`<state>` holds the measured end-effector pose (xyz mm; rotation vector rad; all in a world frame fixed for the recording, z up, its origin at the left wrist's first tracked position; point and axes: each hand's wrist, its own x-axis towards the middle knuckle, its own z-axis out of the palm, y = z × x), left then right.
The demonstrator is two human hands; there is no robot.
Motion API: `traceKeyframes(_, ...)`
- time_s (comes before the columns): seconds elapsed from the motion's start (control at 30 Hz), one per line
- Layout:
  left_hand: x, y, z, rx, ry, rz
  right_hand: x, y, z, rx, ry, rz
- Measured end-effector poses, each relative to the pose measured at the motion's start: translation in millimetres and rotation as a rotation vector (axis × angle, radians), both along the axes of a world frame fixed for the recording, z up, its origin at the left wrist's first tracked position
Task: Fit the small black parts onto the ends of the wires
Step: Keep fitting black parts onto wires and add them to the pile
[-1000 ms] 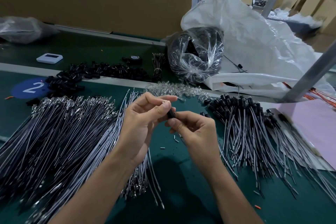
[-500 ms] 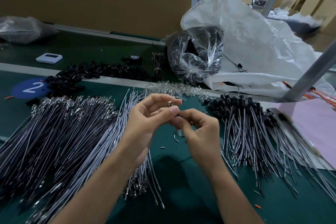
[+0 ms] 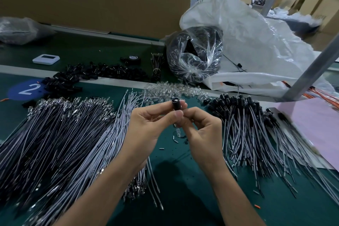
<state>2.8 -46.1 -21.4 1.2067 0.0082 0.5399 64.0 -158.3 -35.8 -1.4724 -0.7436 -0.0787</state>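
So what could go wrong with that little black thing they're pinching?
The small black part is only pinched between fingertips of the left hand and right hand, so it might slip and vanish among the loose bits on the green mat. The left forearm hangs over the bare wires and might tangle them.

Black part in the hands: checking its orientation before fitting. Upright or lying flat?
Roughly upright: the black part sticks up between the left hand and right hand, open end on top.

Bare green mat (image 3: 183, 180) down the middle, loose wires (image 3: 55, 143) heaped left, capped wires (image 3: 256, 134) right, clear bulbs (image 3: 174, 91) beyond.
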Motion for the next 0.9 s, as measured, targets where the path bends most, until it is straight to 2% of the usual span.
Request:
traceKeyframes(0.23,-4,-5,2,-0.008,-0.106,0.017,-3,1,1,0.124,0.038,0.112)
traceKeyframes(0.6,-8,-3,5,0.019,-0.185,0.048,-8,6,-2,0.13,-0.006,0.192)
traceKeyframes(0.73,-6,-1,7,-0.006,-0.072,0.101,-10,6,-3,0.046,0.06,0.156)
traceKeyframes(0.8,-4,5,8,-0.11,0.005,0.103,-10,4,1,-0.002,0.088,0.135)
traceKeyframes(0.9,-1,18,7,-0.299,0.136,0.134,0,-2,5,-0.015,0.138,-0.094)
